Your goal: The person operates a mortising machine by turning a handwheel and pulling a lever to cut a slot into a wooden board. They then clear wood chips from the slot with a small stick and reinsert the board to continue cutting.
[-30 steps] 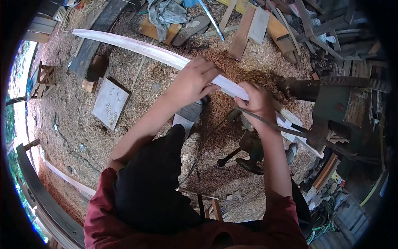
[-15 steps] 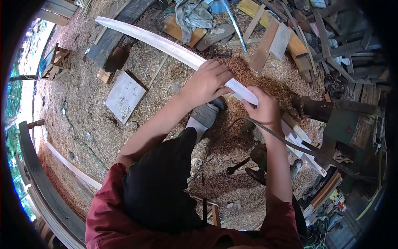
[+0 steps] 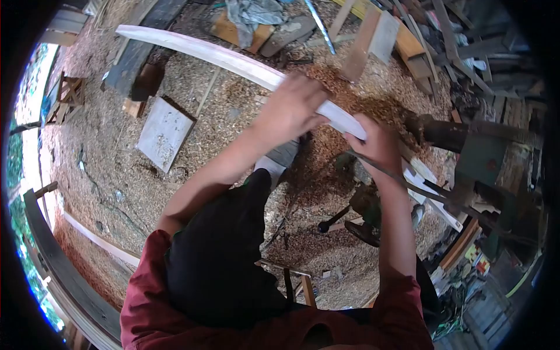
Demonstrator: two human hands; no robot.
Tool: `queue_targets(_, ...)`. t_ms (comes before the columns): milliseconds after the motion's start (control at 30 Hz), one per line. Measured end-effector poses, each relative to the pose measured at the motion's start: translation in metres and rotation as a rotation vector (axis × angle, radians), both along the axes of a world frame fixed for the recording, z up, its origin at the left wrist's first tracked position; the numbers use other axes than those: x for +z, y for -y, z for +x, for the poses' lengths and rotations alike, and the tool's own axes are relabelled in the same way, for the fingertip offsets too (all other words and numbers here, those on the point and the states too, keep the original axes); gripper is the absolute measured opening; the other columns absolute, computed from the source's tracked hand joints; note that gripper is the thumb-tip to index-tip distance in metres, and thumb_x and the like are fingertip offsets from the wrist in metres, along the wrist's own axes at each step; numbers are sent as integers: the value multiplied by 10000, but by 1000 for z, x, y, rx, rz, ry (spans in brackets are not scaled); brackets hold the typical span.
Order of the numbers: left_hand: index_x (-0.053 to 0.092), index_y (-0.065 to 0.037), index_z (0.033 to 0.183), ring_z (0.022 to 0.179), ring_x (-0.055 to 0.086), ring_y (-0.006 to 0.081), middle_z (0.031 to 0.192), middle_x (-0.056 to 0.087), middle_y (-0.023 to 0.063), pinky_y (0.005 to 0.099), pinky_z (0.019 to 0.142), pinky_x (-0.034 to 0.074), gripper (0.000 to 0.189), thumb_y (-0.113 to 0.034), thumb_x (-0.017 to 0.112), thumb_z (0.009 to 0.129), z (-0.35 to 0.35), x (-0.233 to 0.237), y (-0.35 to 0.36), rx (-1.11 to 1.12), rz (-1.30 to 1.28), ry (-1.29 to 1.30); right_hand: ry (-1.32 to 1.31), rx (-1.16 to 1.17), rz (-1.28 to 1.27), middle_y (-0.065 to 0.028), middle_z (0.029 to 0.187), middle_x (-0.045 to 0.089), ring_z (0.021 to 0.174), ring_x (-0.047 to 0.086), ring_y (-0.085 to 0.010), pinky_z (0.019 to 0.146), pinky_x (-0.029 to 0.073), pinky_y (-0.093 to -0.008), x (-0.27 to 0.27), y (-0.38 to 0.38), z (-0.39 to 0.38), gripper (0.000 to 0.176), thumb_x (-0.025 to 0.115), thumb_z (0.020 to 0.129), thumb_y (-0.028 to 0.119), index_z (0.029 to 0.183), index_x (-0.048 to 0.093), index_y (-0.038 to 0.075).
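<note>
A long pale wooden strip (image 3: 216,55) slants from the upper left down to the centre, held off the ground. My left hand (image 3: 293,108) is closed over it from above, a short way from its near end. My right hand (image 3: 376,143) grips that near end, with the thumb along the top face and the fingers beneath. Between the two hands a short stretch of the strip's flat face shows. The left hand is slightly blurred.
Wood shavings cover the ground. A square board (image 3: 165,134) lies left of my foot (image 3: 284,154). At right stands a dark green machine (image 3: 478,160) with a belt (image 3: 420,186) crossing near my right forearm. Scrap boards (image 3: 382,38) are piled at the upper right.
The strip and both hands have shifted slightly in view; the strip's far end sits further left. The surroundings have moved left and up with the camera. Both hands keep their hold.
</note>
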State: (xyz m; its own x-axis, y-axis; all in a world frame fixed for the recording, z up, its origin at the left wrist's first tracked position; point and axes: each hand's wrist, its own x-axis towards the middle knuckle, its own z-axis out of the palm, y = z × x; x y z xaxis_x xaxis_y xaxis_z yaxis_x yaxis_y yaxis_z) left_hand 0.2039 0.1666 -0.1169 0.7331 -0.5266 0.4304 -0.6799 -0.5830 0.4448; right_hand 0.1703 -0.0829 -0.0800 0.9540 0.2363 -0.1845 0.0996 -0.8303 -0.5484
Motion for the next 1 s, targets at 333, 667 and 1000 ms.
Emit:
queue_targets(333, 712, -26, 1122, 1006, 616, 356, 1090, 683, 125, 464, 926, 496, 404, -261, 842, 821, 0, -8, 8, -16, -20, -27, 22, -29, 75, -227, 1044, 736, 964, 727, -432, 833, 570, -528, 2, -5, -4, 329, 835, 877, 181, 1154, 708, 60)
queue_targets(667, 708, -32, 1120, 1031, 601, 363, 1074, 665, 123, 478, 956, 484, 443, -359, 825, 846, 4, -8, -13, 42, -6, -4, 87, 71, -15, -223, 1063, 734, 1015, 713, -431, 842, 567, -516, -10, -25, 9, 330, 819, 884, 175, 1169, 706, 52)
queue_targets(1000, 703, -59, 1114, 1001, 611, 329, 1057, 659, 93, 453, 909, 487, 420, -343, 829, 831, -2, -10, 13, -15, -106, -41, 39, -19, 20, -209, 1080, 742, 1007, 712, -432, 846, 566, -507, -1, 0, -2, 336, 826, 881, 187, 1167, 714, 51)
